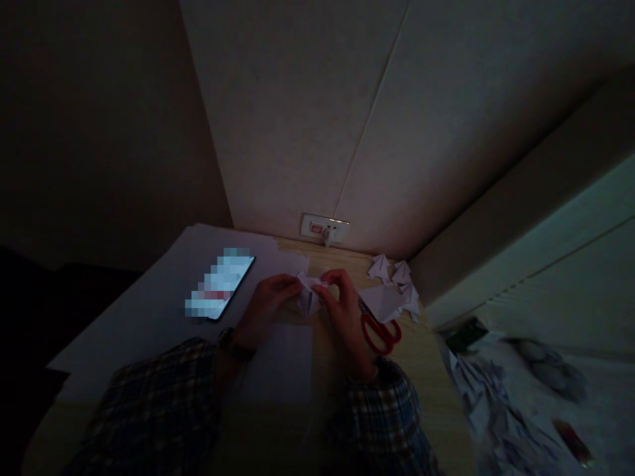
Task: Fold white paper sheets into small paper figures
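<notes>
A small folded piece of white paper is held between both hands just above the wooden desk. My left hand pinches its left side, and my right hand pinches its top right with the fingers curled over it. Both arms wear plaid sleeves, and a watch sits on the left wrist. A flat white sheet lies on the desk under the hands.
A phone with a lit screen lies on large white sheets at the left. Red-handled scissors and several folded paper pieces lie at the right. A wall socket sits behind. Paper scraps cover the floor at the right.
</notes>
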